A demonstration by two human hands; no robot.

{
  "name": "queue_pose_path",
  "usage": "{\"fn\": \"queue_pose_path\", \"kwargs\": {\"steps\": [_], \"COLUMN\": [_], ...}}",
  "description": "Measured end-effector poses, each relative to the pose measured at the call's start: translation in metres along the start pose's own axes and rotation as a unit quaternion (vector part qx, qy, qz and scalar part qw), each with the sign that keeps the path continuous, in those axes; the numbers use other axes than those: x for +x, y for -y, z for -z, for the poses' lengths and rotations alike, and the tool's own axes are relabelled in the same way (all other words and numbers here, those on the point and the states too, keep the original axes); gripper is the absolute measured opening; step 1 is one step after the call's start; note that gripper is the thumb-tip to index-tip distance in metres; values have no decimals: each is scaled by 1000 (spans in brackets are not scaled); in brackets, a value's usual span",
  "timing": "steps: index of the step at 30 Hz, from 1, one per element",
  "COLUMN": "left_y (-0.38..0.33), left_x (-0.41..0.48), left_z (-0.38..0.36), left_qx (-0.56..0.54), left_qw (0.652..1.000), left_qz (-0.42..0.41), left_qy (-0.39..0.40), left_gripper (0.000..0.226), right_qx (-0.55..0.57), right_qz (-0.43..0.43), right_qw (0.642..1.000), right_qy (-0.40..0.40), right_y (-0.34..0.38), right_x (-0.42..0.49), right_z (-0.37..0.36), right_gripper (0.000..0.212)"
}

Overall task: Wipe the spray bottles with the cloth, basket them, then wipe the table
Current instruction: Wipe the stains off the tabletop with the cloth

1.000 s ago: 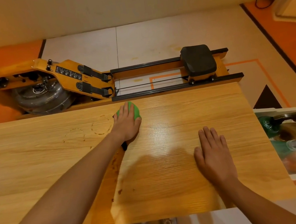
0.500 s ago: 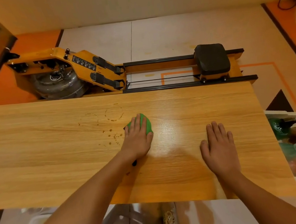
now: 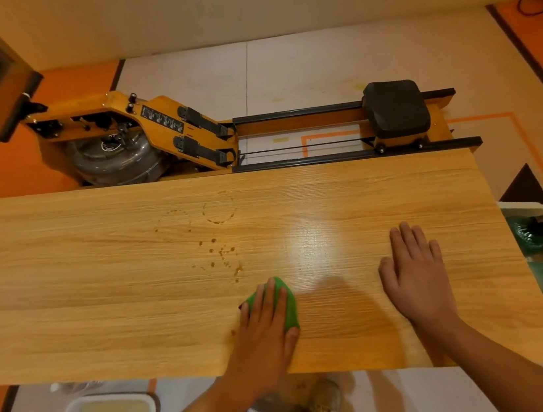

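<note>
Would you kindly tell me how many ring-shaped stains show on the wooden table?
2. The clearer ring stain lies near the far edge of the table; the fainter ring stain sits just left of it. More may be hidden under the green cloth.

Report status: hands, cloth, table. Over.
Left hand flat, pressing green cloth on table near front edge. Right hand flat on table. Brown spots unwiped beyond cloth. Basket beside table's right end.

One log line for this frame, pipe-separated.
phase=table wipe | left hand presses green cloth, near edge | right hand flat on table | brown spots beyond cloth, unwiped
</note>
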State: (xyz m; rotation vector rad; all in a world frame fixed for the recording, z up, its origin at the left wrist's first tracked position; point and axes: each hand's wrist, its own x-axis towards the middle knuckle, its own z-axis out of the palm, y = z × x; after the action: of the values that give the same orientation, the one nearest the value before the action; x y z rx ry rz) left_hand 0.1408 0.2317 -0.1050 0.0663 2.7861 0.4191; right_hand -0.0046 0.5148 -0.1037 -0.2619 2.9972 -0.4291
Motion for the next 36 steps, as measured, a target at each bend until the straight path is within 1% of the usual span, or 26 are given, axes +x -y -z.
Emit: {"fn": "queue_pose_path", "kwargs": {"steps": [1,3,8,11,14,16,17,19,22,23,24,25,27,28,31,33,36], "left_y": [4,10,8,4,0,-1,0,1,-1,-2,-2,-1,1,2,10,18,24], "left_x": [6,29,64,48,15,-7,-14,-21,-19,-18,-18,-18,-13,-8,16,37,63], "left_z": [2,13,37,31,12,3,-3,-7,-4,-4,-6,-8,-4,2,19,31,42], "left_qx": [-4,5,-15,-6,-8,-11,-23,-21,1,2,-2,-13,-37,-42,-52,-30,-23], "left_qw": [1000,1000,1000,1000,1000,1000,1000,999,999,999,1000,1000,999,998,997,997,997], "left_qz": [-7,-18,19,13,13,11,13,24,32,30,21,19,35,43,49,53,65], "left_qy": [10,-2,8,3,-1,-19,-16,-2,-8,-15,-14,-12,-15,-20,-20,-39,-30], "left_gripper": [69,72,71,79,71,70,69,70,70,69,69,70,70,70,69,68,69], "right_qx": [1,2,5,6,7,2,-4,-28,-85,-87,-76,-53,-1,4,-36,-42,-45], "right_qz": [0,0,-2,-1,3,2,1,33,166,190,191,173,116,96,77,72,72], "right_qw": [1000,1000,1000,1000,1000,1000,1000,999,982,978,979,984,993,995,995,995,995], "right_qy": [1,5,-1,-6,-8,-7,-4,-3,-22,-19,-12,3,30,37,46,49,50], "right_y": [0,-1,-2,-2,-2,-2,-1,0,5,11,21,32,55,63,71,69,70], "right_x": [1,3,0,-1,-2,-3,-3,-4,-5,-4,-4,-5,-9,-11,-14,-14,-14], "right_z": [1,1,-1,-3,-3,-4,-4,-6,-6,-6,-8,-10,-17,-21,-27,-27,-26], "right_gripper": [70,70,69,68,68,68,67,63,55,53,53,55,63,68,75,76,75]}}
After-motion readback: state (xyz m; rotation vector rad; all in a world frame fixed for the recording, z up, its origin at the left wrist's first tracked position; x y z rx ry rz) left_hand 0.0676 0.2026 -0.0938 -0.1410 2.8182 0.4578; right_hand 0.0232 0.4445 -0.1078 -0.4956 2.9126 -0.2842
